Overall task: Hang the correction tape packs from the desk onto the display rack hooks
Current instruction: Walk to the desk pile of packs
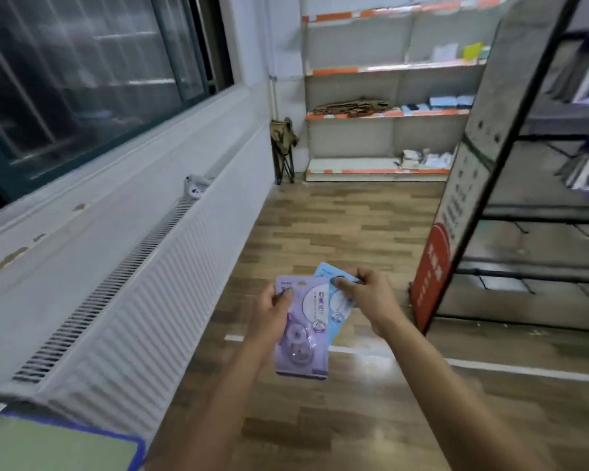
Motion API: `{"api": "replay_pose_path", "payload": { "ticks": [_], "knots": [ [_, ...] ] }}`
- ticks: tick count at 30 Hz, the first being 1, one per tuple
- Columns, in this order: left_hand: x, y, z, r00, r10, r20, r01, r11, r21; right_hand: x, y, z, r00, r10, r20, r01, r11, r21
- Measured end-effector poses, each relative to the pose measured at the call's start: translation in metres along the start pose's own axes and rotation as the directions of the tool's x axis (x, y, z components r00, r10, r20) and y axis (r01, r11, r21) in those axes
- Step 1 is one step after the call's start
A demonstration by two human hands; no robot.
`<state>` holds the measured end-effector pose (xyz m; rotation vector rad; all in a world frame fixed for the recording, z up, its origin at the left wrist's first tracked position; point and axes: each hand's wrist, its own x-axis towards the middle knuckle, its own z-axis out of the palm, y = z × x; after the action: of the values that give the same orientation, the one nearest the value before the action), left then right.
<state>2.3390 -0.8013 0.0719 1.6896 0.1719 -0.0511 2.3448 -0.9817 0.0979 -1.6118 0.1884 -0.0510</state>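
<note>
I hold two correction tape packs in front of me above the wooden floor. My left hand (272, 312) grips the purple pack (303, 338) by its left edge. Behind it sits a blue pack (337, 300), pinched near its top by the thumb and fingers of my right hand (371, 297). The two packs overlap, the purple one in front. The black display rack (538, 212) stands to the right, its hooks (524, 229) jutting from dark cross bars; several hold packaged goods higher up. The desk corner (58, 447) with a green mat shows at bottom left.
A white radiator (143, 300) runs along the left wall under a large window. A red and white sign panel (456, 205) leans on the rack's near side. White shelving (388, 113) with orange strips and a folding stool (283, 147) stand at the far wall.
</note>
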Motion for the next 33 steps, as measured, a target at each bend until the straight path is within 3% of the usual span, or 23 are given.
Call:
{"api": "replay_pose_path", "payload": {
  "ticks": [7,17,26,33],
  "knots": [
    [-0.007,0.023,0.158,0.997,-0.003,0.076,0.011,0.994,-0.113,-0.011,0.002,-0.163,0.974,-0.095,-0.204,0.085,0.995,-0.056],
    [-0.019,0.064,0.335,0.943,0.064,0.328,-0.005,0.984,-0.178,-0.014,0.009,-0.332,0.825,-0.139,-0.547,0.1,0.99,-0.1],
    [0.04,0.094,0.485,0.875,0.078,0.478,0.012,0.983,-0.184,0.034,0.018,-0.453,0.674,-0.091,-0.733,0.027,0.995,-0.099],
    [0.075,0.116,0.594,0.811,0.134,0.57,-0.04,0.984,-0.175,0.079,0.016,-0.537,0.599,-0.067,-0.798,0.044,0.998,-0.05]
  ]
}}
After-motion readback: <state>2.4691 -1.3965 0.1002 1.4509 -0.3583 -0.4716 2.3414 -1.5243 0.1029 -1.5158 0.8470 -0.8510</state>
